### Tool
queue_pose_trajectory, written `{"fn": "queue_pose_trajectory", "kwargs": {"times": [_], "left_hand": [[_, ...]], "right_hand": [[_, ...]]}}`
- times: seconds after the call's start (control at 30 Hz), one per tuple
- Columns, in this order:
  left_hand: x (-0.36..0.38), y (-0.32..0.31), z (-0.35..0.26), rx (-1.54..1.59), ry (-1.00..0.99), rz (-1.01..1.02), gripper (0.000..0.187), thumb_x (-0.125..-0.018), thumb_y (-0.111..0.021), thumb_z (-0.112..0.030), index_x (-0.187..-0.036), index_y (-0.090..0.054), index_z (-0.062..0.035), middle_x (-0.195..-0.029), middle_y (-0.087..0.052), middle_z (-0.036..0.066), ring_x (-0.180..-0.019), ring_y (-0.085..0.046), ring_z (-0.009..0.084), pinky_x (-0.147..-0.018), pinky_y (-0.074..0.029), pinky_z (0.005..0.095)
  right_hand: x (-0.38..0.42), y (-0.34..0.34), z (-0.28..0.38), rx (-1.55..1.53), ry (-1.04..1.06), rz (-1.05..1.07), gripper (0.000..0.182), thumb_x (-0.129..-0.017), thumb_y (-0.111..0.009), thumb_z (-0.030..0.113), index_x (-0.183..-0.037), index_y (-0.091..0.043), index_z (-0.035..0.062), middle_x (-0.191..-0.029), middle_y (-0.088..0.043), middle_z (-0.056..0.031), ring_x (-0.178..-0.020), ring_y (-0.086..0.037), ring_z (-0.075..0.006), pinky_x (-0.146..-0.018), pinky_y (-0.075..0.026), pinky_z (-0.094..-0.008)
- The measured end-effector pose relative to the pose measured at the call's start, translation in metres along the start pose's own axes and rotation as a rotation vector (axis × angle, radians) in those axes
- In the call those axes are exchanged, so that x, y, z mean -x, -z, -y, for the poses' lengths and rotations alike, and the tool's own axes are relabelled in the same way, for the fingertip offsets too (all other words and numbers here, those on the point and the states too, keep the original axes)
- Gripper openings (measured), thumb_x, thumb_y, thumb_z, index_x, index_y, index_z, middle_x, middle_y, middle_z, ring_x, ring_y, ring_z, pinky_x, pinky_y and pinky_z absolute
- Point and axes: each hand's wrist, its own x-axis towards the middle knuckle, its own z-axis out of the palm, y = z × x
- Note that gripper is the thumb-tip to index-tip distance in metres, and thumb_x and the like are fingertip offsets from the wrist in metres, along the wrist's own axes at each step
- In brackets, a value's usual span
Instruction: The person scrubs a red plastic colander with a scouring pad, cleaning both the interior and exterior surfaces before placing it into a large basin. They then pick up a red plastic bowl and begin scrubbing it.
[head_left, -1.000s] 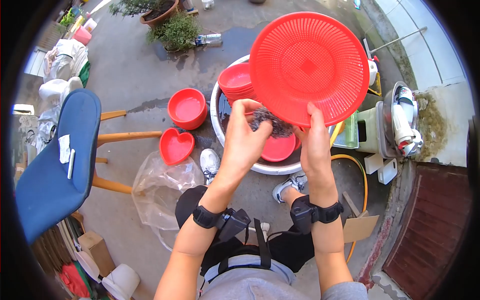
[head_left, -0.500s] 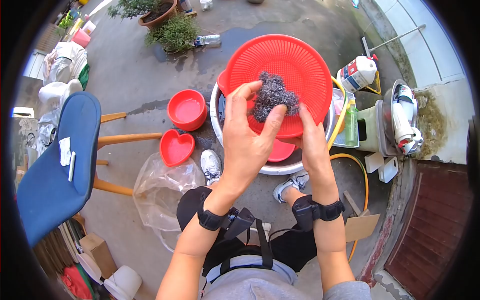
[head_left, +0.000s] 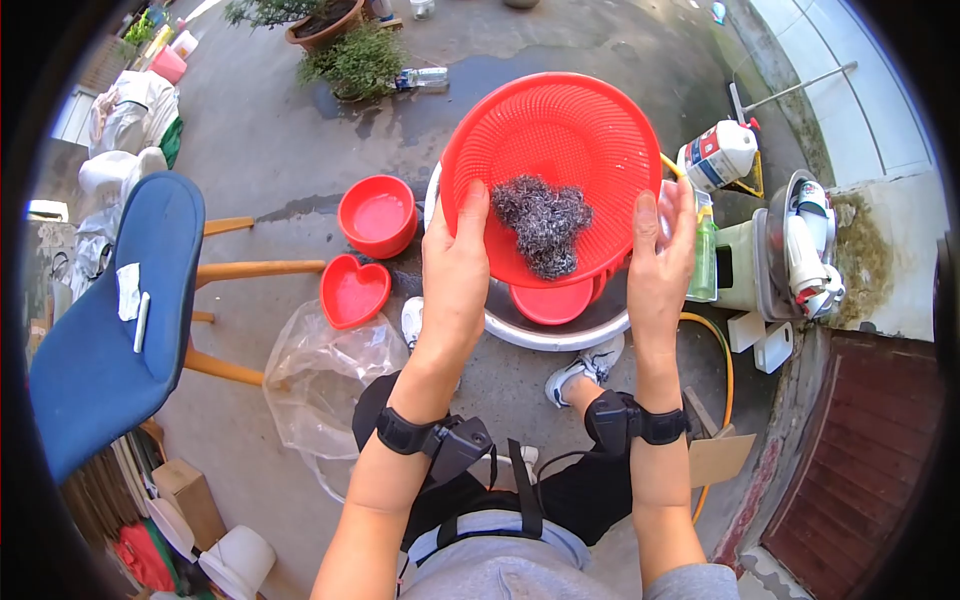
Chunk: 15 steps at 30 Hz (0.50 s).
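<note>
A round red plastic strainer basket (head_left: 560,130) is held up over a large metal basin (head_left: 545,335). My left hand (head_left: 455,270) grips its left rim and my right hand (head_left: 662,265) grips its right rim. A grey steel-wool scourer (head_left: 541,224) lies loose inside the basket near the lower edge, touched by neither hand. Red dishes (head_left: 549,303) lie in the basin under the basket.
On the wet concrete left of the basin sit a round red bowl (head_left: 376,214) and a heart-shaped red dish (head_left: 354,291). A blue chair (head_left: 105,330) stands at the left, a clear plastic bag (head_left: 320,375) near my knee. Detergent bottles (head_left: 716,155) and a yellow hose (head_left: 725,345) are at the right.
The basket has come down and tilted toward me. My left hand let go of the scourer, which now rests in the basket, and took the left rim. My right hand shifted to the right rim.
</note>
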Motion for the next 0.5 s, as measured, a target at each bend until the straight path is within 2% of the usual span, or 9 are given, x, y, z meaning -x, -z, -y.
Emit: {"fn": "queue_pose_trajectory", "kwargs": {"times": [0.03, 0.07, 0.13, 0.2, 0.23, 0.27, 0.33, 0.47, 0.5], "left_hand": [[0.001, -0.001, 0.001, 0.002, -0.001, -0.004, 0.045, -0.104, -0.050, -0.028, -0.138, -0.050, 0.0017, -0.129, -0.060, 0.007, -0.115, -0.055, 0.0134, -0.100, -0.041, 0.0273], [0.001, -0.001, 0.001, -0.002, 0.004, -0.009, 0.043, -0.105, -0.050, -0.029, -0.135, -0.052, 0.0013, -0.127, -0.061, 0.006, -0.113, -0.056, 0.0131, -0.099, -0.042, 0.0275], [0.002, -0.004, 0.002, -0.003, 0.004, -0.021, 0.041, -0.105, -0.049, -0.029, -0.133, -0.053, 0.0009, -0.124, -0.062, 0.006, -0.111, -0.056, 0.0128, -0.097, -0.043, 0.0276], [0.003, -0.005, 0.002, -0.079, -0.021, -0.021, 0.039, -0.105, -0.048, -0.031, -0.129, -0.055, -0.0014, -0.119, -0.063, 0.006, -0.107, -0.057, 0.0128, -0.095, -0.044, 0.0279], [0.004, -0.005, 0.004, -0.079, -0.022, -0.021, 0.039, -0.105, -0.048, -0.031, -0.129, -0.055, -0.0014, -0.119, -0.063, 0.006, -0.107, -0.057, 0.0128, -0.095, -0.044, 0.0279], [0.005, -0.004, 0.007, -0.115, -0.037, 0.007, 0.039, -0.105, -0.047, -0.032, -0.130, -0.055, -0.0025, -0.120, -0.063, 0.007, -0.108, -0.057, 0.0133, -0.095, -0.044, 0.0289], [0.006, -0.005, 0.013, -0.181, -0.065, 0.067, 0.039, -0.106, -0.046, -0.034, -0.130, -0.055, -0.0045, -0.121, -0.062, 0.009, -0.110, -0.056, 0.0143, -0.096, -0.043, 0.0308], [0.009, -0.007, 0.009, -0.132, -0.040, 0.026, 0.040, -0.106, -0.045, -0.030, -0.132, -0.052, -0.0008, -0.126, -0.060, 0.011, -0.116, -0.054, 0.0171, -0.100, -0.041, 0.0315], [0.009, -0.006, 0.009, -0.130, -0.041, 0.025, 0.040, -0.106, -0.045, -0.030, -0.132, -0.052, -0.0008, -0.126, -0.060, 0.011, -0.116, -0.054, 0.0171, -0.100, -0.041, 0.0315]], "right_hand": [[-0.001, 0.003, 0.007, 0.180, 0.246, -0.096, 0.060, -0.090, -0.071, 0.036, -0.131, -0.055, -0.0035, -0.130, -0.057, -0.0167, -0.127, -0.050, -0.0347, -0.105, -0.039, -0.0418], [-0.001, 0.004, 0.015, 0.179, 0.249, -0.092, 0.060, -0.090, -0.071, 0.036, -0.131, -0.055, -0.0035, -0.130, -0.057, -0.0167, -0.127, -0.050, -0.0347, -0.105, -0.039, -0.0418], [0.001, 0.005, 0.027, 0.195, 0.610, 0.181, 0.052, -0.081, -0.077, 0.027, -0.127, -0.062, 0.0069, -0.129, -0.058, -0.0124, -0.128, -0.049, -0.0346, -0.105, -0.040, -0.0443], [0.010, -0.004, 0.032, 0.222, 0.638, 0.377, 0.052, -0.074, -0.079, 0.019, -0.124, -0.065, 0.0166, -0.130, -0.058, -0.0086, -0.128, -0.050, -0.0339, -0.104, -0.040, -0.0455], [0.015, -0.009, 0.030, 0.255, 0.613, 0.420, 0.051, -0.073, -0.077, 0.017, -0.122, -0.066, 0.0191, -0.131, -0.058, -0.0076, -0.127, -0.050, -0.0349, -0.104, -0.040, -0.0470], [0.017, -0.014, 0.031, 0.282, 0.577, 0.437, 0.044, -0.073, -0.077, 0.014, -0.117, -0.068, 0.0171, -0.128, -0.059, -0.0079, -0.124, -0.052, -0.0346, -0.100, -0.043, -0.0464], [0.017, -0.024, 0.021, 0.285, 0.560, 0.390, 0.039, -0.075, -0.074, 0.009, -0.113, -0.067, 0.0152, -0.122, -0.061, -0.0080, -0.116, -0.056, -0.0325, -0.096, -0.046, -0.0427], [0.010, -0.022, 0.016, 0.266, 0.567, 0.297, 0.037, -0.076, -0.073, 0.004, -0.111, -0.066, 0.0130, -0.115, -0.062, -0.0083, -0.106, -0.060, -0.0296, -0.091, -0.048, -0.0392], [0.006, -0.019, 0.017, 0.263, 0.569, 0.199, 0.037, -0.077, -0.073, 0.004, -0.112, -0.066, 0.0121, -0.113, -0.063, -0.0085, -0.104, -0.060, -0.0290, -0.090, -0.048, -0.0390]]}}
